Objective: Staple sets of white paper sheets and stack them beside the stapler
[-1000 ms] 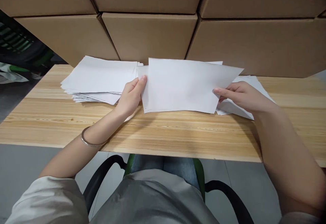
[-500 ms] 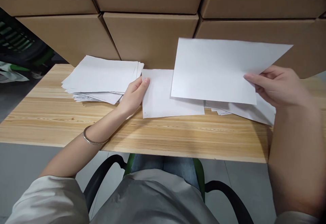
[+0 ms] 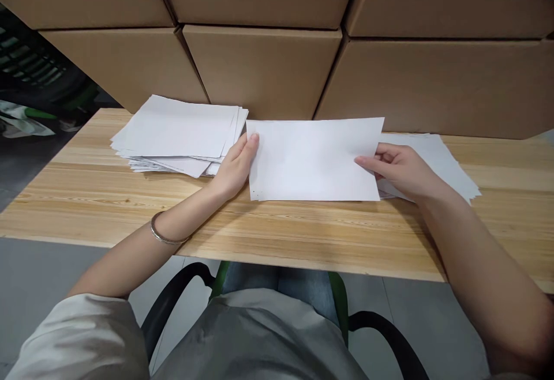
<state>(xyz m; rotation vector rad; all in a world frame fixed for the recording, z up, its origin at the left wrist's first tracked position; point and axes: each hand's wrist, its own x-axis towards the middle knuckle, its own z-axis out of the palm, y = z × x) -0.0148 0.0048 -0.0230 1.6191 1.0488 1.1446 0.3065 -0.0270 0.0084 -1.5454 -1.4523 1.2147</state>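
White paper sheets (image 3: 311, 161) are held level above the wooden table, between my two hands. My left hand (image 3: 238, 164) pinches their left edge, thumb on top. My right hand (image 3: 400, 169) grips the right edge, its thumb on the top sheet and the other fingers partly hidden beneath. Just left of my left hand lies a thick, uneven stack of white paper (image 3: 179, 129). Another pile of white sheets (image 3: 437, 161) rests on the right, partly covered by my right hand and the held sheets.
Large cardboard boxes (image 3: 262, 68) stand stacked along the back of the wooden table (image 3: 277, 236). Chair armrests (image 3: 385, 331) flank my lap below the front edge. A dark crate (image 3: 28, 57) shows at the far left.
My right hand has moved left and down with its sheet, which now lies over the one in my left hand. The right pile is more exposed. The view has shifted slightly.
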